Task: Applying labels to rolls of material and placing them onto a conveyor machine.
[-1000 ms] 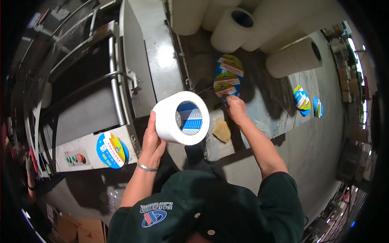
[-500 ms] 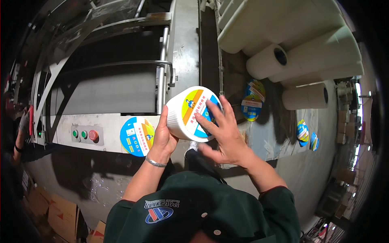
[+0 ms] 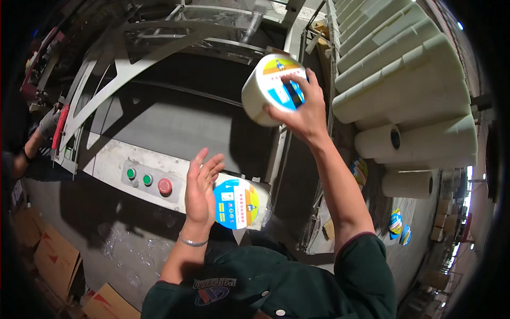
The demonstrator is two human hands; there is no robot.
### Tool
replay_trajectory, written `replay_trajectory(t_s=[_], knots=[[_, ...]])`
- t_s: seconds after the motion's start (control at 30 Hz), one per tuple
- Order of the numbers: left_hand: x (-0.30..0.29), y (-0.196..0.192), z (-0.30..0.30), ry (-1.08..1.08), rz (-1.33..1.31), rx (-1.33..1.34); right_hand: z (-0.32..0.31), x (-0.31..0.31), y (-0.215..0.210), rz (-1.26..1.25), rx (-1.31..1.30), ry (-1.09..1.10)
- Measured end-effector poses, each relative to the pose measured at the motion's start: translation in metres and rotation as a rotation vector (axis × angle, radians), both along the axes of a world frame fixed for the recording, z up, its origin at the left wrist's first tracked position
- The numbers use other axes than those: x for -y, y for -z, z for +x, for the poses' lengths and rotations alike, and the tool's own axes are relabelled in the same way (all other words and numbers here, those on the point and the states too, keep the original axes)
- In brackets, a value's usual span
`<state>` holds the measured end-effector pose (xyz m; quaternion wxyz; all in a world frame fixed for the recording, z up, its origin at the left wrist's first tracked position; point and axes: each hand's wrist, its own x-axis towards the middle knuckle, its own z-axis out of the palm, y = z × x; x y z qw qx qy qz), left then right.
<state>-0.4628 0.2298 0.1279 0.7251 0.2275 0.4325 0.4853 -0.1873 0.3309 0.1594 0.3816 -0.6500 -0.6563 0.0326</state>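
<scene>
My right hand (image 3: 307,109) grips a white roll (image 3: 256,98) by its end and carries it over the machine, with fingers at the dark core hole. A round blue, white, yellow and orange label covers the end of this roll. My left hand (image 3: 201,189) is free, its fingers stretched out and apart from the roll. Just beside it, a round blue, white and yellow label (image 3: 234,204) lies on the machine's front ledge; whether several are stacked there I cannot tell.
Green buttons and a red button (image 3: 165,186) sit on the machine's front panel (image 3: 109,159). A slanted metal frame (image 3: 127,66) rises at left, near another person's gloved hand (image 3: 49,125). Large white rolls (image 3: 404,80) fill the right. Cardboard boxes (image 3: 57,260) stand at lower left.
The roll has left my left hand and moved forward and up in my right hand. My left hand has opened beside the label on the ledge. The view has shifted toward the machine.
</scene>
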Motion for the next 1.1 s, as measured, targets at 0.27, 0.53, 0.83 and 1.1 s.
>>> replay_trajectory(t_s=[0.27, 0.53, 0.83, 1.1], knots=[[-0.017, 0.008, -0.078, -0.103, 0.089, -0.034, -0.042, -0.123, 0.069, -0.226, 0.075, 0.283], [-0.025, -0.002, -0.076, -0.048, 0.119, 0.001, -0.073, -0.157, 0.061, -0.371, 0.503, 0.238], [-0.015, -0.017, -0.075, 0.034, 0.087, 0.082, -0.155, -0.19, 0.032, -0.535, 0.496, 0.076], [-0.002, -0.017, -0.094, 0.04, 0.096, 0.159, -0.15, -0.197, 0.018, -0.524, 0.325, -0.054]])
